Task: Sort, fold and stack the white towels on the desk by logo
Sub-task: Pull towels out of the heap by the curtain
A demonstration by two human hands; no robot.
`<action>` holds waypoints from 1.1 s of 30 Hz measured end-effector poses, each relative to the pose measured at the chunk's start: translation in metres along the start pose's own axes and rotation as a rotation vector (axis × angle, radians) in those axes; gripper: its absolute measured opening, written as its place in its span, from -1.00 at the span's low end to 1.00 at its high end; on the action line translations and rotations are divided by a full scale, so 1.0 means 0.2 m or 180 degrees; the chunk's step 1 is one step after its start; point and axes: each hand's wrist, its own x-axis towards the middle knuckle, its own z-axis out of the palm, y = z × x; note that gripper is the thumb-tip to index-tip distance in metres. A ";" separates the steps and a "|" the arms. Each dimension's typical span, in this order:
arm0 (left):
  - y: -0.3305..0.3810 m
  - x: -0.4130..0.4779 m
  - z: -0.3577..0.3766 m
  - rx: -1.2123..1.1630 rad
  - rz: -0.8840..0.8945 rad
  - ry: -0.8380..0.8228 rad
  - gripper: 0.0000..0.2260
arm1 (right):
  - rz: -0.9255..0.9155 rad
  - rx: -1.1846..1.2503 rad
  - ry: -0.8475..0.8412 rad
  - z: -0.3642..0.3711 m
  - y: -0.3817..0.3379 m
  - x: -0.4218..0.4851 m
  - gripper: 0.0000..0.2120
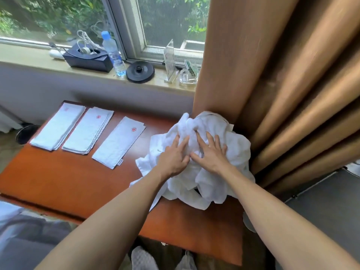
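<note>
Left hand [173, 155] and right hand [213, 152], fingers spread flat, pressed side by side on the crumpled towel pile [235, 152] lying beneath them on the desk [78, 184]. A row of folded towels [88, 130] lay beyond and left of the left hand.

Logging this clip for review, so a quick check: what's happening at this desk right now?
A person presses the left hand and the right hand, fingers spread, onto a crumpled pile of white towels at the right end of the desk, beside the curtain. Three folded towel stacks lie in a row to the left, each with a red logo facing up. The pile is not yet sorted.
</note>
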 end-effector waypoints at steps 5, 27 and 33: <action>-0.12 0.09 0.05 0.0033 -0.0102 0.0023 -0.37 | -0.0091 -0.0013 0.0004 0.09 -0.03 0.14 -0.23; -0.20 0.14 0.02 0.0412 -0.0353 -0.0060 -0.44 | -0.0100 -0.0242 0.0144 0.16 -0.11 0.24 -0.30; -0.15 0.03 -0.15 0.0633 -0.0108 0.0313 -0.44 | -0.0284 -0.0021 0.0379 -0.04 -0.18 0.09 -0.34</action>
